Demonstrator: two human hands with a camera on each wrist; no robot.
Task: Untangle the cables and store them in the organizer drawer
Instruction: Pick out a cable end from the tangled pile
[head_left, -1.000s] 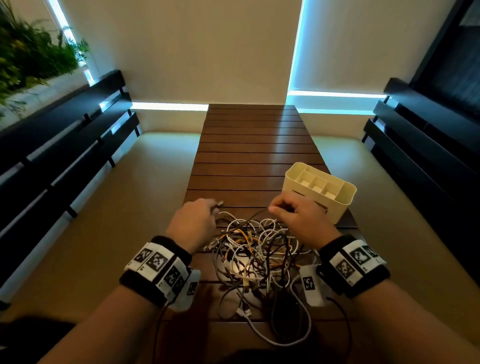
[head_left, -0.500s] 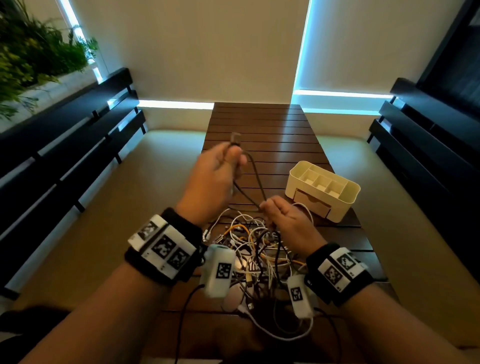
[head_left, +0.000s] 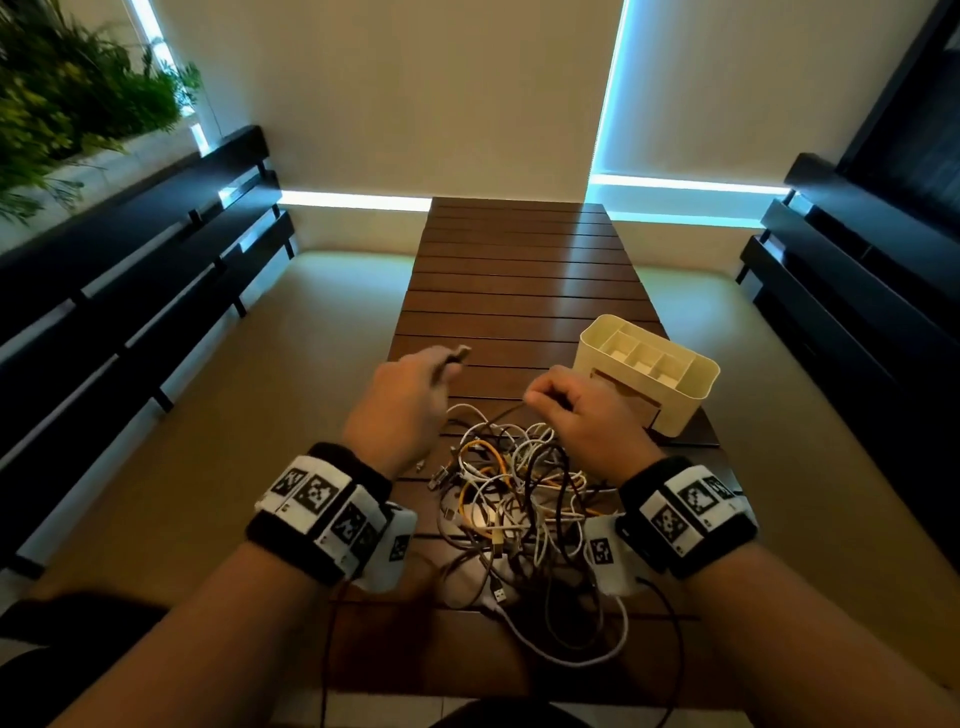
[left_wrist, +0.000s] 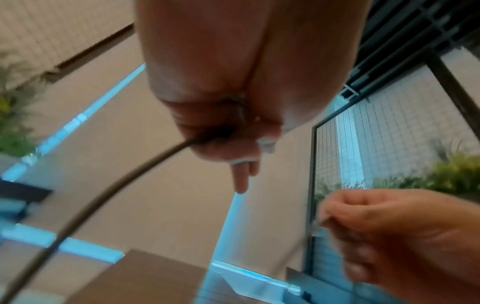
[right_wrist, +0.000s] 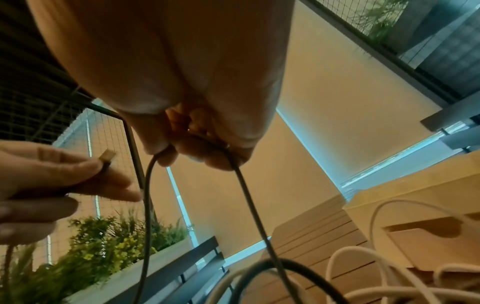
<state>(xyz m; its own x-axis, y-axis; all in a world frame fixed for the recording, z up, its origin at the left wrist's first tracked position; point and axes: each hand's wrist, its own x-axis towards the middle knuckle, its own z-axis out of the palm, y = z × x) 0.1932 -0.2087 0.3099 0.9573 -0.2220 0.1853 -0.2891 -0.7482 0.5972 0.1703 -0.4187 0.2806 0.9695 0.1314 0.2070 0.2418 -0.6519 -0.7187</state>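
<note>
A tangle of white, orange and dark cables (head_left: 511, 493) lies on the slatted wooden table (head_left: 519, 280) between my wrists. My left hand (head_left: 410, 397) pinches the plug end of a dark cable (left_wrist: 85, 203), its metal plug (right_wrist: 107, 156) sticking out past the fingers. My right hand (head_left: 571, 410) is curled round a loop of the same dark cable (right_wrist: 250, 207) just above the pile. The cream organizer (head_left: 647, 371), with open top compartments and a drawer front (right_wrist: 428, 238) below, stands right behind my right hand.
Dark slatted benches run along the left (head_left: 130, 291) and the right (head_left: 857, 291) of the table. A planter with green plants (head_left: 67, 98) sits at the upper left. A pale wall (head_left: 395, 93) closes the far end.
My left hand, raised high with the plug half a second ago, has dropped back towards the pile. The right hand has stayed low over the tangle, holding the cable.
</note>
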